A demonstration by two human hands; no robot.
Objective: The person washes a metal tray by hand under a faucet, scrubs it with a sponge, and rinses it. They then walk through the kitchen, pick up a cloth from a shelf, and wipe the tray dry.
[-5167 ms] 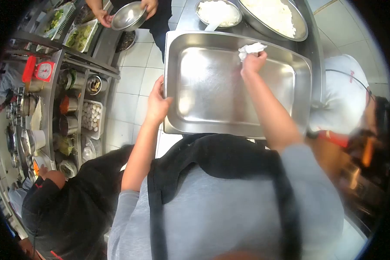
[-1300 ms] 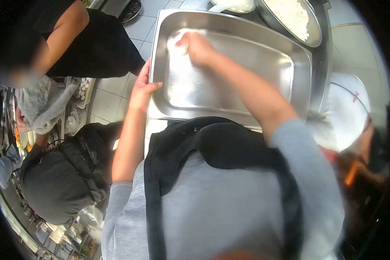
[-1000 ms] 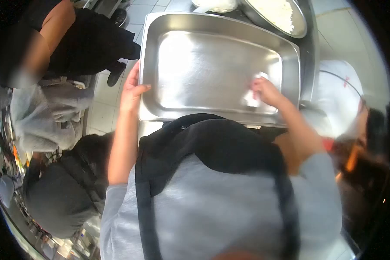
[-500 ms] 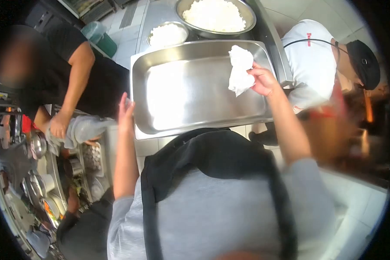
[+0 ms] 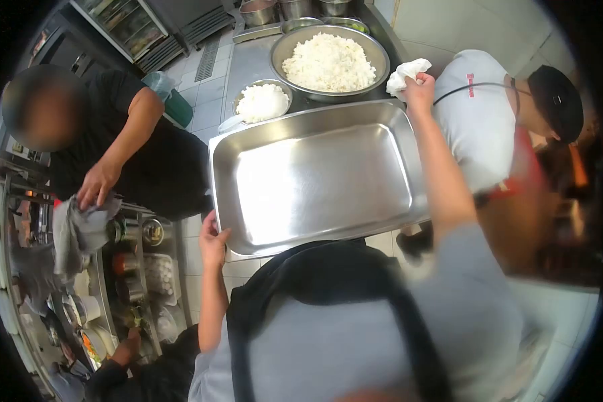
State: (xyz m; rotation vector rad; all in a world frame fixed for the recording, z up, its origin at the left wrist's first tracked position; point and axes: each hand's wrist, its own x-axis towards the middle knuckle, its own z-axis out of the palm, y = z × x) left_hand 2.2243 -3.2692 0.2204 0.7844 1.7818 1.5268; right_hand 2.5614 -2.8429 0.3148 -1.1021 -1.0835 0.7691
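A deep rectangular steel pan (image 5: pixel 321 181), with nothing in it, lies in front of my body. My left hand (image 5: pixel 213 241) grips its near left corner. Crumpled white paper (image 5: pixel 409 75) is pinched in my right hand (image 5: pixel 419 92), above the pan's far right corner. Just beyond the pan stands a big steel bowl (image 5: pixel 384 61) heaped with white rice (image 5: pixel 329 61). Beside it on the left is a smaller bowl (image 5: pixel 289 100) of rice (image 5: pixel 262 102), with a pale spoon handle next to it.
One person (image 5: pixel 130 134) at the left holds a grey cloth (image 5: pixel 80 234). Another in a white shirt (image 5: pixel 474 114) bends at the right. Steel pots (image 5: pixel 258 12) stand at the counter's far end. Shelves with food containers and an egg tray (image 5: pixel 159 276) are at lower left.
My right hand has moved with the paper from over the pan to beyond its far right corner. My left hand has closed on the near left corner. The pan appears lower in view.
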